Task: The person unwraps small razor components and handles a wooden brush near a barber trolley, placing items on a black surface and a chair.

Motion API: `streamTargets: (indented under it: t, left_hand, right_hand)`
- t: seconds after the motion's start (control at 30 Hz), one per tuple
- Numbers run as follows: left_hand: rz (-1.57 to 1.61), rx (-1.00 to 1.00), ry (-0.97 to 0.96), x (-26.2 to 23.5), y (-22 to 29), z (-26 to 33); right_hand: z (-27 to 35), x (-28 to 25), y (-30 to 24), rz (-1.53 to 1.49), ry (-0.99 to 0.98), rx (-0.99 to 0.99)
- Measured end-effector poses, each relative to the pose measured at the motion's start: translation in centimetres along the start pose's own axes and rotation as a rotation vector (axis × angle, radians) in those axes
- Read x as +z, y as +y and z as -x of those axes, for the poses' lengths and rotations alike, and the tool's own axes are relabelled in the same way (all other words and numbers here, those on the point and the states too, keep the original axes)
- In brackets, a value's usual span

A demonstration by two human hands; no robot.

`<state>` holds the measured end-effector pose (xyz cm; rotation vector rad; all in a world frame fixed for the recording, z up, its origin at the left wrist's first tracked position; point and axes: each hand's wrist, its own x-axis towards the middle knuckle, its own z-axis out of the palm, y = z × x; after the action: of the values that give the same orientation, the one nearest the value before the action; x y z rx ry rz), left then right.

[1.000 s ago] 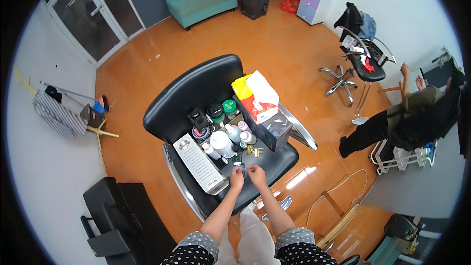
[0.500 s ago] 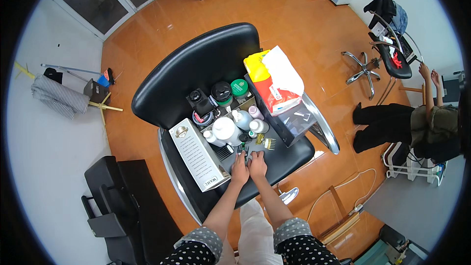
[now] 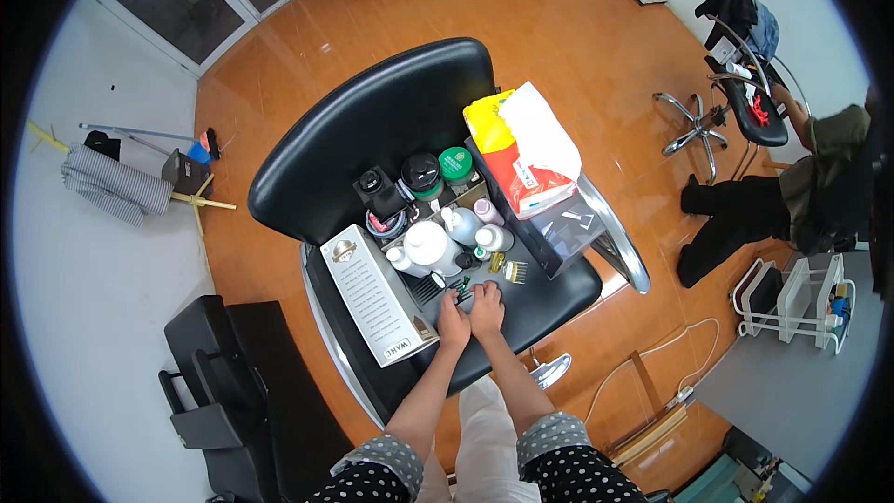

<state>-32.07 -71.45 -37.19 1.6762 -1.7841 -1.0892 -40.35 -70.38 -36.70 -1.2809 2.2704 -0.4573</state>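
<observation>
My left hand (image 3: 453, 321) is at the front of a black salon chair seat (image 3: 549, 307), its fingers closed on a small dark green piece (image 3: 464, 292), perhaps a clipper comb. Close beside it, my right hand (image 3: 486, 311) has its fingers curled together; what they hold, if anything, is too small to make out. Beyond the fingers lie a black comb attachment (image 3: 428, 290) and a yellowish one (image 3: 515, 271). Behind them stand a large white bottle (image 3: 426, 244), a smaller white bottle (image 3: 494, 238) and a green-lidded jar (image 3: 454, 164).
A white clipper box (image 3: 371, 293) lies left of the bottles. At the right, a tissue pack (image 3: 526, 154) rests on a clear-topped box (image 3: 566, 235) beside the metal armrest (image 3: 616, 242). A person (image 3: 819, 186) stands at another chair (image 3: 759, 121), near a white rack (image 3: 792, 303).
My fingers have drawn in from lying forward on the seat, and the dark green piece now shows between my hands. The other person has leaned toward the far chair.
</observation>
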Motion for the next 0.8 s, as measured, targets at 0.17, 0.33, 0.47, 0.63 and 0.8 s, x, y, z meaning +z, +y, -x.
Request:
streamTargets:
  t: [0.17, 0.33, 0.47, 0.63, 0.8]
  left_hand:
    - [-0.085, -0.009, 0.034, 0.2, 0.5, -0.3]
    - [-0.177, -0.03, 0.014, 0.0, 0.7, -0.1]
    - [-0.267, -0.008, -0.054, -0.2, 1.7, 0.2]
    - [-0.223, -0.003, -0.061, -0.7, 2.2, 0.3]
    - [0.5, -0.19, -0.12, -1.9, 5.0, 1.1]
  right_hand:
    - [0.0, 0.8, 0.2, -0.006, 0.027, 0.036]
    - [-0.3, 0.8, 1.1, -0.08, 0.04, 0.108]
    - [-0.2, -0.7, 1.3, -0.164, 0.167, 0.093]
    - [1.4, -4.7, 0.1, -0.481, 0.222, 0.173]
    - [5.5, -8.7, 0.0, -0.842, 0.256, 0.211]
